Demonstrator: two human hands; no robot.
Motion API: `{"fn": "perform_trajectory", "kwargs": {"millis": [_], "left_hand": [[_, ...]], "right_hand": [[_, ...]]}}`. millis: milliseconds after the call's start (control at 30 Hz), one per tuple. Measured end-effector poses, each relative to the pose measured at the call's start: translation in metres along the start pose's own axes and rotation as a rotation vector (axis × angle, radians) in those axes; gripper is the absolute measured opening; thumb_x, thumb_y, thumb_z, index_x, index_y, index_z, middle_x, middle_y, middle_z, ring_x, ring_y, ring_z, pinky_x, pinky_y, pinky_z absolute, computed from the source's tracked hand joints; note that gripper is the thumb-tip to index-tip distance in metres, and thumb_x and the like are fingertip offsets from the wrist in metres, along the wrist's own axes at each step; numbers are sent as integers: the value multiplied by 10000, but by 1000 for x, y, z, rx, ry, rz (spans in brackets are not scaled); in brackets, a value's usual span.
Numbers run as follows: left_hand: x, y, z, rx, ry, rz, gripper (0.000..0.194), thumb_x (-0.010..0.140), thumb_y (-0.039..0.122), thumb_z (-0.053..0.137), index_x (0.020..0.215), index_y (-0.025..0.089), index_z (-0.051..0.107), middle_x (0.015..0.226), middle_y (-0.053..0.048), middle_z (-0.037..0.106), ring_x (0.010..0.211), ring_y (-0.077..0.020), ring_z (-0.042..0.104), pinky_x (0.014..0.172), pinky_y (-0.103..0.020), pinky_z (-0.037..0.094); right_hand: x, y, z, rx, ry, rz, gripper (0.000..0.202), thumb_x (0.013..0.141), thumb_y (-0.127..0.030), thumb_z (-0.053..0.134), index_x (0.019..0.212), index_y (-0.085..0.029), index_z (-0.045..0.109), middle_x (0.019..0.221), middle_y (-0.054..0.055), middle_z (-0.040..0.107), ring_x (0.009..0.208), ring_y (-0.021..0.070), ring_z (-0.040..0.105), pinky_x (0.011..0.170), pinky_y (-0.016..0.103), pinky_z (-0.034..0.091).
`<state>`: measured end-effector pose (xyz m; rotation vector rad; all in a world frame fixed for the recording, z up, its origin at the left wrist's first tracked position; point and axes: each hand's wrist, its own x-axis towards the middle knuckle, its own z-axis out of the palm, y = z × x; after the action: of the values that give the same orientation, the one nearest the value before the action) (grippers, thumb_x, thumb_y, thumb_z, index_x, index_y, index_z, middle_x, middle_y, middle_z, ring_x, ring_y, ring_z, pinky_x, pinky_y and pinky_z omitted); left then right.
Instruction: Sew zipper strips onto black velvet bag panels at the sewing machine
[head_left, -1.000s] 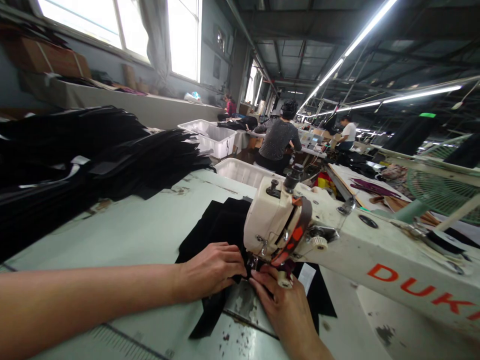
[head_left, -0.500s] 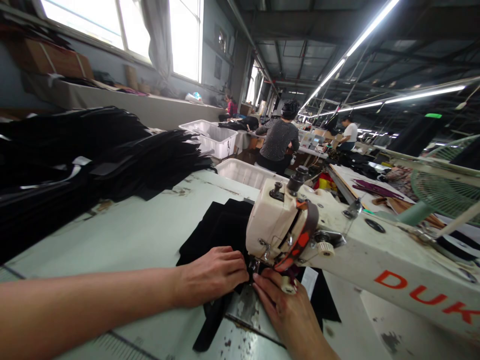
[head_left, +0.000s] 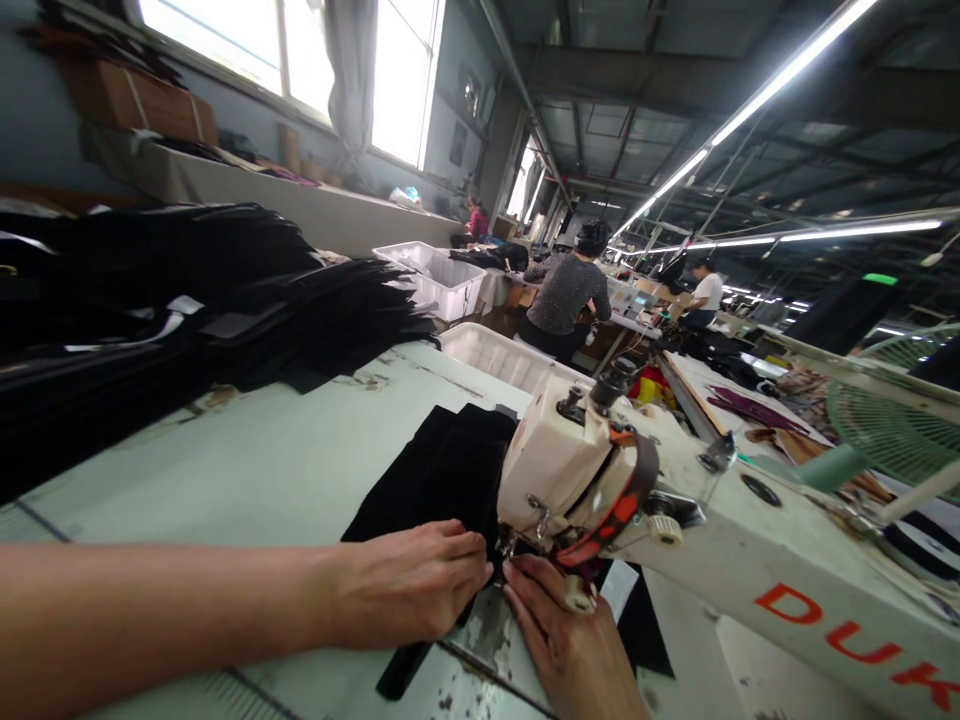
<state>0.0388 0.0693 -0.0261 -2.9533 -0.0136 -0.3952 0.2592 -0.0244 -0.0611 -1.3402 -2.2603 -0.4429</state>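
Note:
A piece of black fabric [head_left: 435,475] lies on the pale table, running under the head of a white sewing machine [head_left: 577,470]. Just left of the needle area, my left hand [head_left: 420,580] has its fingers bent together, pinching the fabric. A narrow black strip [head_left: 405,668] sticks out below that hand. Close by on the right, my right hand [head_left: 566,625] presses its fingertips together on the cloth edge beside the presser foot; the machine head partly hides the contact. More black fabric [head_left: 646,630] with a white label-like piece [head_left: 619,590] shows right of this hand.
A tall heap of black cut pieces [head_left: 225,300] covers the table's far left. White plastic bins [head_left: 510,360] stand beyond the table edge. A green fan [head_left: 892,400] is at the right. Other people [head_left: 566,295] sit or stand at work further back.
The view has shifted slightly. My left hand sits a little lower, covering more of the narrow strip, and the black fabric has turned slightly. My right hand stays beside the presser foot.

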Motion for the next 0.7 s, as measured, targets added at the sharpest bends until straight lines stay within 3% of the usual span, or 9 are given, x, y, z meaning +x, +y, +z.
{"fn": "perform_trajectory", "kwargs": {"millis": [200, 500, 600, 700], "left_hand": [[3, -3, -4, -16, -40, -2, 229, 994, 49, 434, 1121, 59, 624, 1077, -142, 694, 1079, -243, 610, 910, -325, 497], [2, -14, 1, -193, 57, -40, 195, 966, 84, 530, 1141, 92, 617, 1116, -124, 701, 1098, -249, 626, 922, -339, 492], [2, -16, 1, -234, 99, -46, 190, 972, 83, 510, 1117, 117, 629, 1098, -115, 712, 1080, -247, 637, 919, -339, 495], [2, -17, 2, -257, 82, -46, 191, 969, 84, 501, 1104, 115, 632, 1078, -120, 714, 1067, -256, 640, 917, -342, 501]], "right_hand": [[9, -4, -4, -93, 90, -17, 406, 1079, -218, 293, 1073, -230, 699, 1045, -1, 744, 878, 162, 724, 725, 263, 583], [-2, -2, 0, -76, 36, -47, 351, 1089, -243, 312, 1199, -257, 645, 1116, -13, 719, 968, 162, 692, 883, 302, 519], [-2, -7, 2, -58, 50, -18, 388, 1097, -260, 278, 1151, -249, 663, 1076, -21, 726, 949, 164, 690, 912, 313, 490], [0, -11, 3, -49, 142, 12, 416, 1098, -262, 261, 1101, -235, 676, 1020, -13, 733, 912, 169, 691, 908, 319, 477]]}}
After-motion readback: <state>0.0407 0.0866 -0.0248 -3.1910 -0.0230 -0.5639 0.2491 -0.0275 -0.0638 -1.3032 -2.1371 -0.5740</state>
